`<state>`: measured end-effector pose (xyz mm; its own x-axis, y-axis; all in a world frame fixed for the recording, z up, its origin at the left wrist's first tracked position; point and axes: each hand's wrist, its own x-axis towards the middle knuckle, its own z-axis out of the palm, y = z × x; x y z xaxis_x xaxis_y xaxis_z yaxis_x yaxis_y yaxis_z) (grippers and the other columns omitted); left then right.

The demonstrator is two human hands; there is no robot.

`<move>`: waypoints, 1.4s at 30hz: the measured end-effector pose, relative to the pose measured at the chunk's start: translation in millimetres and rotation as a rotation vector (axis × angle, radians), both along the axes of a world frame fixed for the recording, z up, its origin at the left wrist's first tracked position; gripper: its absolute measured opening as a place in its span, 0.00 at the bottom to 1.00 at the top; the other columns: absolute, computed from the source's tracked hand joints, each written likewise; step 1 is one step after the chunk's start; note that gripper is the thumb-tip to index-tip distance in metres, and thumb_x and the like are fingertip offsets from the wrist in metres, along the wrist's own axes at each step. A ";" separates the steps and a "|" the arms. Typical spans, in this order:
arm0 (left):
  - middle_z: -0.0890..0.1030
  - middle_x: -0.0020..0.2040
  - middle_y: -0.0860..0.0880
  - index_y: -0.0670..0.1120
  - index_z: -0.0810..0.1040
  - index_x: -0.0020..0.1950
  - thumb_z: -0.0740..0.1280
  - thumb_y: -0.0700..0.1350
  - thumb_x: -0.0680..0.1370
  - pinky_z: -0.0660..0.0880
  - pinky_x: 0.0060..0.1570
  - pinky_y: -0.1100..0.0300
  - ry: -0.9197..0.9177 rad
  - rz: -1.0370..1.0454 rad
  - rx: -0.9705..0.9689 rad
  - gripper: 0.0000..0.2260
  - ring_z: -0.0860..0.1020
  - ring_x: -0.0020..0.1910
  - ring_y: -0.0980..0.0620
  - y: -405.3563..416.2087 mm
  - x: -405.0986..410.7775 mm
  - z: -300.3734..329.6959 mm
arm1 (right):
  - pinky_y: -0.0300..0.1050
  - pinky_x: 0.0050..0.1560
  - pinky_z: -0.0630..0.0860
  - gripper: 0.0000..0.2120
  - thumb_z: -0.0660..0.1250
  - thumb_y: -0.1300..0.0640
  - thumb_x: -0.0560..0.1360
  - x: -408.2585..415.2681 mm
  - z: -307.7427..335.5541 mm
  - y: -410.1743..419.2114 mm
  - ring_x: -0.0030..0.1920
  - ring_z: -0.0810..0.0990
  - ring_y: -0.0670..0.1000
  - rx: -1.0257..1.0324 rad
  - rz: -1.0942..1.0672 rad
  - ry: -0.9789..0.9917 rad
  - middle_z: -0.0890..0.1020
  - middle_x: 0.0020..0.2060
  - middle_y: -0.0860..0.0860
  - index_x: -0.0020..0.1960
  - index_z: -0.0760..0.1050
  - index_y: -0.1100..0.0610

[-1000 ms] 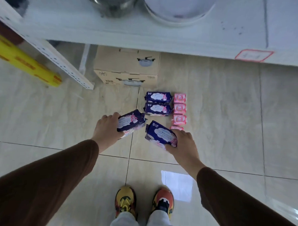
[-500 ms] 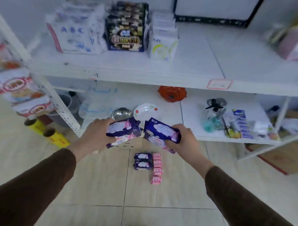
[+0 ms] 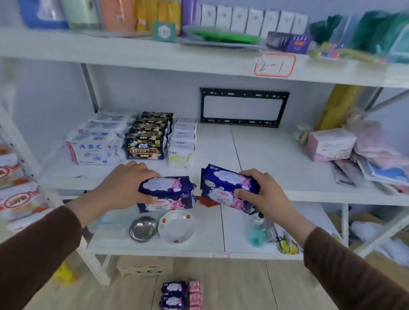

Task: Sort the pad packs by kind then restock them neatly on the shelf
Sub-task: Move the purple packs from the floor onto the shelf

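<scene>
Both hands have risen from the floor to the front edge of the middle shelf point(image 3: 257, 154), the left hand point(image 3: 126, 184) and right hand point(image 3: 264, 194) each carrying up a purple pad pack point(image 3: 167, 193).

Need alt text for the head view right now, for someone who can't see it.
Each hand, left hand and right hand, grips a dark blue pad pack in front of the middle shelf, right of three rows of packs.

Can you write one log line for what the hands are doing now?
left hand: grips purple pad pack | right hand: grips purple pad pack | before middle shelf
</scene>
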<state>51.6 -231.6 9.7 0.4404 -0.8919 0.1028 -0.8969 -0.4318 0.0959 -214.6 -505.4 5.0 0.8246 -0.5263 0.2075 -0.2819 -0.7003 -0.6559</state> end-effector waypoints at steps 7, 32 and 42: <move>0.76 0.60 0.57 0.59 0.71 0.71 0.70 0.67 0.72 0.67 0.55 0.54 -0.004 -0.007 -0.022 0.30 0.70 0.56 0.54 -86.8 -23.7 26.5 | 0.36 0.39 0.76 0.23 0.75 0.46 0.72 31.9 26.0 -93.2 0.51 0.82 0.48 0.135 -0.022 -0.020 0.80 0.57 0.47 0.62 0.71 0.49; 0.75 0.65 0.54 0.57 0.70 0.71 0.70 0.60 0.74 0.65 0.60 0.51 0.046 -0.125 -0.002 0.27 0.70 0.61 0.50 -308.9 60.6 -0.7 | 0.42 0.51 0.76 0.22 0.71 0.61 0.75 220.8 24.8 -250.3 0.57 0.77 0.52 0.146 0.056 0.239 0.78 0.60 0.51 0.68 0.72 0.54; 0.77 0.62 0.52 0.57 0.71 0.70 0.68 0.62 0.73 0.65 0.58 0.48 -0.102 0.043 0.097 0.26 0.72 0.60 0.47 -350.5 128.8 -14.2 | 0.50 0.60 0.76 0.25 0.72 0.61 0.75 303.3 10.1 -280.1 0.60 0.77 0.55 0.081 0.100 0.318 0.76 0.63 0.54 0.70 0.70 0.55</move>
